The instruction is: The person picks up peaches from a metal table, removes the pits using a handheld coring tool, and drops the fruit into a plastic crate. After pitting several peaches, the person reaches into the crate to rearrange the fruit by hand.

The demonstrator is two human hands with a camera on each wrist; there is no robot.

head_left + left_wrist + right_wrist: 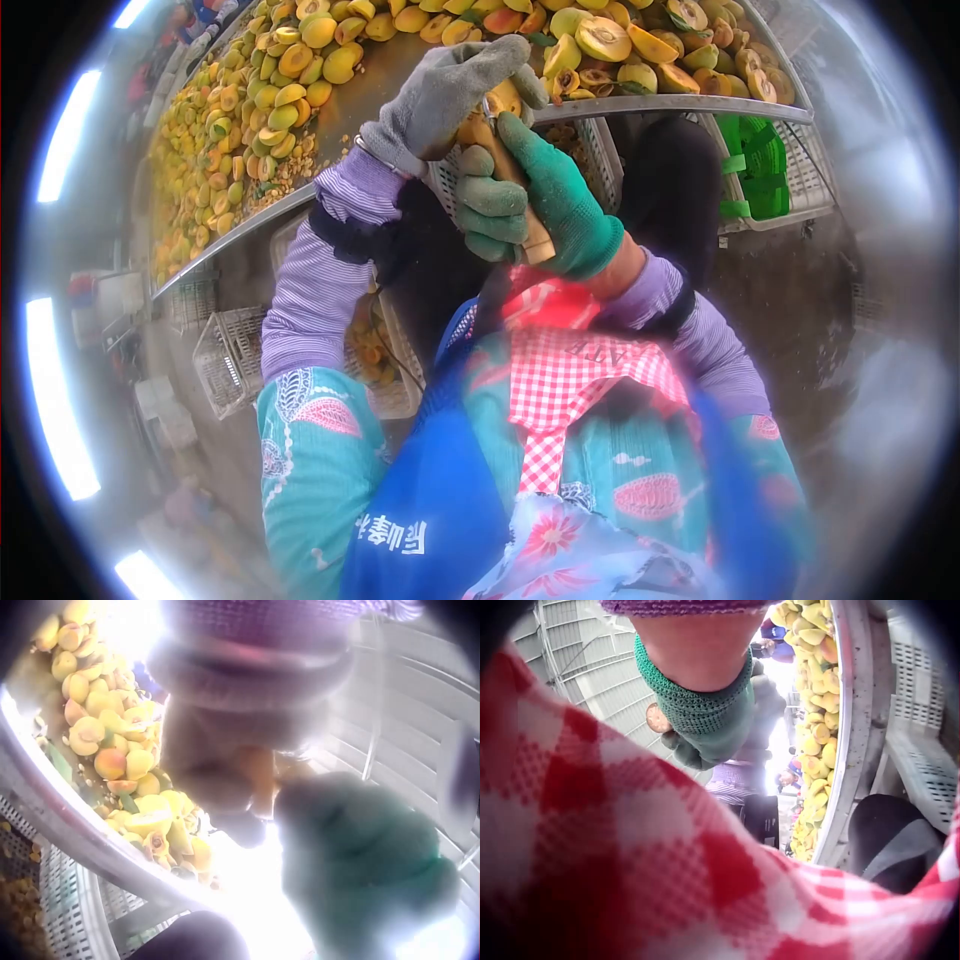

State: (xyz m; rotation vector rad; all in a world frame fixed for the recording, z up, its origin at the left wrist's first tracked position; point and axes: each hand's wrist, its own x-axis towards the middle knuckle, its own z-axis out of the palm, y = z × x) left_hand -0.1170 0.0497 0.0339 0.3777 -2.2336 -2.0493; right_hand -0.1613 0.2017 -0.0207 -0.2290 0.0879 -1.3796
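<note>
In the head view my left hand point(440, 95), in a grey glove, grips a yellow peach point(506, 97) at the edge of the metal table. My right hand point(565, 195), in a green glove with grey-coated fingers, grips the wooden handle point(538, 240) of a small tool. The metal end of the tool meets the peach, and the left fingers partly hide it. In the left wrist view the green-gloved hand point(360, 855) is close beside the left hand point(217, 757). The round butt of the handle point(658, 718) sticks out of the right fist in the right wrist view.
Halved and whole peaches point(290, 95) are heaped on the table, whose metal rim point(680, 103) curves in front of me. White crates point(228, 360) stand below, one holding peach pieces point(372, 345). Green strapping point(755, 165) lies in a crate at right.
</note>
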